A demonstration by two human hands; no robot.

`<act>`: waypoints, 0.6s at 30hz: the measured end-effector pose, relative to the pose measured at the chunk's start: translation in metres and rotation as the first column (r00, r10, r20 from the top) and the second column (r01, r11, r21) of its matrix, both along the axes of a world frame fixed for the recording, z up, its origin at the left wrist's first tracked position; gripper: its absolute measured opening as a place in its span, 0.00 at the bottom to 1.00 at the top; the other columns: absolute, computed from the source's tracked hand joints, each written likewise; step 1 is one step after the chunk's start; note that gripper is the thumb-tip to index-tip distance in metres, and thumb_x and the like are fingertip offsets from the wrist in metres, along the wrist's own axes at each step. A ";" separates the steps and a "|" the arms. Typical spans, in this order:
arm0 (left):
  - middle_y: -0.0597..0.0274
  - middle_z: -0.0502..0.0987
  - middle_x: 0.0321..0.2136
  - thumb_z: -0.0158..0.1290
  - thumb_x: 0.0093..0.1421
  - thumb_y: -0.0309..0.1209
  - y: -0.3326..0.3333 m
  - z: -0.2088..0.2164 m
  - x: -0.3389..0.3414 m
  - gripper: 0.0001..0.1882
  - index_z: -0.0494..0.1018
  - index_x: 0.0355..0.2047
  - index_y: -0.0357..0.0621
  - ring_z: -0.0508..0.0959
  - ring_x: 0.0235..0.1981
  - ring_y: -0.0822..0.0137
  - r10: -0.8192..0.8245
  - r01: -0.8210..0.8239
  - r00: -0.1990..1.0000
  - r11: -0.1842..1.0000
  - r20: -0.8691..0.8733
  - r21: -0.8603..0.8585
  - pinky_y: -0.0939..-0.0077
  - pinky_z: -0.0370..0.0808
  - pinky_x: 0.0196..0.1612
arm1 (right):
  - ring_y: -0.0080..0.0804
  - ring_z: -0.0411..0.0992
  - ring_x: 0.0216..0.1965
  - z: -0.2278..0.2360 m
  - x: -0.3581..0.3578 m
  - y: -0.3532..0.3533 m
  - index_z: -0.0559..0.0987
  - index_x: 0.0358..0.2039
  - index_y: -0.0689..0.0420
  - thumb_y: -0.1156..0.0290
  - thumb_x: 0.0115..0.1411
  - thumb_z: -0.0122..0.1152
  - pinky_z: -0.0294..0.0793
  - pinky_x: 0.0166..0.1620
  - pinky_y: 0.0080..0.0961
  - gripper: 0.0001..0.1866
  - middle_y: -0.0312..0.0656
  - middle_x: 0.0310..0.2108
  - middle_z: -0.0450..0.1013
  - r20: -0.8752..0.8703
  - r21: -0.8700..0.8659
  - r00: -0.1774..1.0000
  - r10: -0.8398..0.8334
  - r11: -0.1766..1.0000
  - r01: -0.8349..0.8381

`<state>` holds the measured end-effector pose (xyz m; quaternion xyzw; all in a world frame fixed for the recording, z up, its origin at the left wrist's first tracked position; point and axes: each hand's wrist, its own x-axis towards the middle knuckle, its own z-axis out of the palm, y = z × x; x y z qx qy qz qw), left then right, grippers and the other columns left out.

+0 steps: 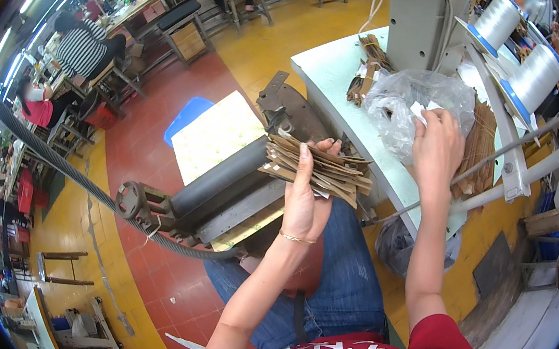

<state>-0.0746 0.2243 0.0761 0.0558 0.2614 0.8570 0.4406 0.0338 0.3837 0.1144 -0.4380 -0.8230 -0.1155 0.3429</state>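
Observation:
A thick stack of brown, leather-like strips (318, 165) is gripped in my left hand (306, 208), thumb on top and fingertips showing behind. Small white tabs show at the stack's left end. To the right, my right hand (438, 148) reaches over the pale table (336, 71), fingers closed on a small white slip (419, 111). Beneath that hand lies a clear plastic bag (386, 114); its contents are hard to make out. Beside the bag, a long pile of brown strips (482, 135) is partly hidden by my right hand and a metal bar. Tied brown bundles (368, 74) lie farther back.
Close by my left hand is a machine with a dark roller (221, 175) and a pale yellow sheet (218, 136). White thread cones (496, 23) stand at upper right above a metal bar (498, 130). A ribbed hose (85, 183) curves across the left. People sit at benches beyond.

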 end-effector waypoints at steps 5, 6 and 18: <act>0.62 0.70 0.47 0.45 0.65 0.44 -0.004 -0.002 0.002 0.17 0.64 0.48 0.46 0.66 0.56 0.64 0.011 -0.012 1.000 1.000 0.026 0.009 0.62 0.65 0.57 | 0.35 0.71 0.26 0.003 0.007 -0.048 0.77 0.27 0.58 0.72 0.52 0.64 0.70 0.29 0.30 0.05 0.39 0.28 0.71 -0.352 -0.126 0.905 0.237 0.946 -0.297; 0.62 0.70 0.47 0.45 0.65 0.44 -0.005 -0.003 0.003 0.17 0.64 0.48 0.46 0.66 0.56 0.64 0.011 -0.012 0.999 1.000 0.040 0.018 0.63 0.65 0.57 | 0.35 0.71 0.23 0.006 0.007 -0.056 0.77 0.27 0.58 0.74 0.50 0.65 0.70 0.26 0.28 0.06 0.40 0.27 0.72 -0.382 -0.143 0.865 0.325 0.904 -0.403; 0.60 0.71 0.43 0.42 0.67 0.41 -0.020 -0.002 0.018 0.17 0.63 0.48 0.43 0.69 0.51 0.65 0.077 -0.078 0.984 0.997 -0.163 0.003 0.65 0.66 0.56 | 0.32 0.70 0.30 0.001 0.012 -0.109 0.79 0.30 0.55 0.70 0.49 0.63 0.66 0.31 0.27 0.07 0.35 0.27 0.69 -0.146 -0.228 0.654 0.742 0.618 -0.752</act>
